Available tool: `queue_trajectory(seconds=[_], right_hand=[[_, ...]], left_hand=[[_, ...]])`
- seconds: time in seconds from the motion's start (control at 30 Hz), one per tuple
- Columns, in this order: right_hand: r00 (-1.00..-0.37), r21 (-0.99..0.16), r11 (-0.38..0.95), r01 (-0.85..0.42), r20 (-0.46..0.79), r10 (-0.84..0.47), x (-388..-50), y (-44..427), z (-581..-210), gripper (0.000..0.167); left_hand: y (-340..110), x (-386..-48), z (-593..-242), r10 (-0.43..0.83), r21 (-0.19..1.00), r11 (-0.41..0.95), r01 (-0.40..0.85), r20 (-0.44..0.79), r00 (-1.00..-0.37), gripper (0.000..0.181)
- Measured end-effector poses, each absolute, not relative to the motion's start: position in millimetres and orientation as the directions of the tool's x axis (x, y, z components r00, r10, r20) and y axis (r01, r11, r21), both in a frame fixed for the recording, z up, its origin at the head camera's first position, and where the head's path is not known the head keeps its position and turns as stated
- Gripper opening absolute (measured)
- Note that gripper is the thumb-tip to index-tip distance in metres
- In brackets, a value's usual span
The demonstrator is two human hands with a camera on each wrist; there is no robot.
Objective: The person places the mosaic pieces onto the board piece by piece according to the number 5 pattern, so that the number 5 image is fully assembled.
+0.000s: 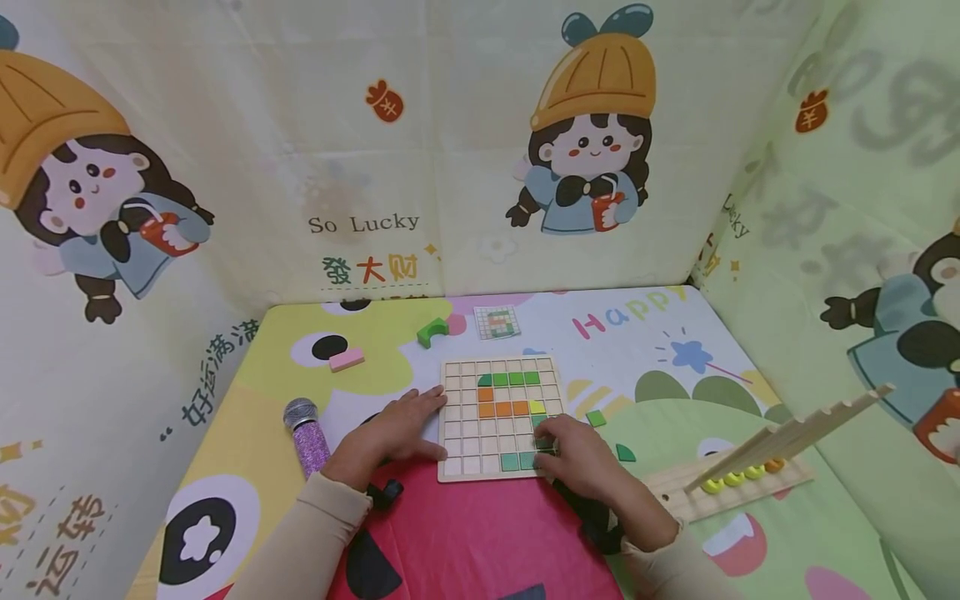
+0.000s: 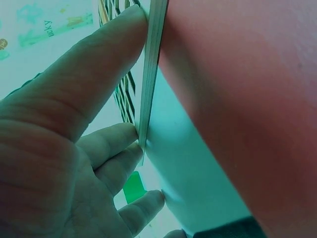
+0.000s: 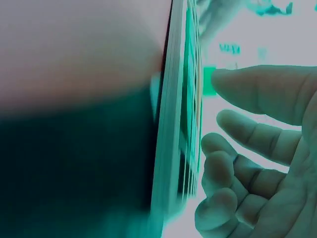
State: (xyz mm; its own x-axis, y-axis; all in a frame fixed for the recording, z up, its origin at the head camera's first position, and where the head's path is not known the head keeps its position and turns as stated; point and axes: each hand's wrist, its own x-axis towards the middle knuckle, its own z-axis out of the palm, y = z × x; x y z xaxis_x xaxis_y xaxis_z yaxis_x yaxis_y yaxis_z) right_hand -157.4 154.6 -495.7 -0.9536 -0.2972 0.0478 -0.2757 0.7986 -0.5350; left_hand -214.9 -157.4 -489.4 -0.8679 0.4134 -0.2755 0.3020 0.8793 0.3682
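A wooden grid board lies mid-table with green, orange, yellow and teal tiles in some squares. At its left edge is my left hand, its thumb and fingers fairly straight; in the left wrist view the thumb touches the board's side. Over the lower right squares is my right hand, hiding some tiles there. In the right wrist view its thumb and fingers are bent and apart, with nothing seen between them. Teal tiles lie just left of it in the bottom row.
A pattern card, a green arch block and a pink block lie behind. Left is a purple microphone. Right are a green square tile, a teal quarter-round tile and a wooden stand with yellow pieces.
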Motion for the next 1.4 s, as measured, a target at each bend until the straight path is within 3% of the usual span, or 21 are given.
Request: queue_trajectory(seconds=[0.33,0.53,0.67,0.77,1.07,1.4], right_hand=[[-0.998,-0.313,0.95,-0.017,-0.052,-0.035,-149,213,-489,0.04],[-0.994,-0.264,0.964,0.02,-0.112,-0.011,-144,227,-486,0.029],[-0.994,-0.258,0.966,0.01,-0.106,-0.018,-144,229,-489,0.012],[-0.994,-0.266,0.964,0.016,-0.111,-0.014,-146,230,-489,0.008],[-0.993,-0.351,0.936,0.034,-0.115,-0.007,-151,238,-489,0.019],[-0.995,-0.436,0.894,-0.099,0.029,-0.096,-150,238,-488,0.013]], left_hand=[[-158,-213,-487,0.4,0.375,0.882,0.284,-0.279,-0.873,0.095],[-158,-213,-488,0.402,0.384,0.879,0.283,-0.277,-0.873,0.096],[-158,-214,-489,0.407,0.386,0.876,0.289,-0.271,-0.872,0.095],[-158,-213,-489,0.408,0.387,0.875,0.291,-0.267,-0.873,0.095],[-158,-213,-491,0.414,0.387,0.873,0.299,-0.262,-0.871,0.095],[-157,-214,-487,0.404,0.381,0.879,0.286,-0.279,-0.871,0.096]])
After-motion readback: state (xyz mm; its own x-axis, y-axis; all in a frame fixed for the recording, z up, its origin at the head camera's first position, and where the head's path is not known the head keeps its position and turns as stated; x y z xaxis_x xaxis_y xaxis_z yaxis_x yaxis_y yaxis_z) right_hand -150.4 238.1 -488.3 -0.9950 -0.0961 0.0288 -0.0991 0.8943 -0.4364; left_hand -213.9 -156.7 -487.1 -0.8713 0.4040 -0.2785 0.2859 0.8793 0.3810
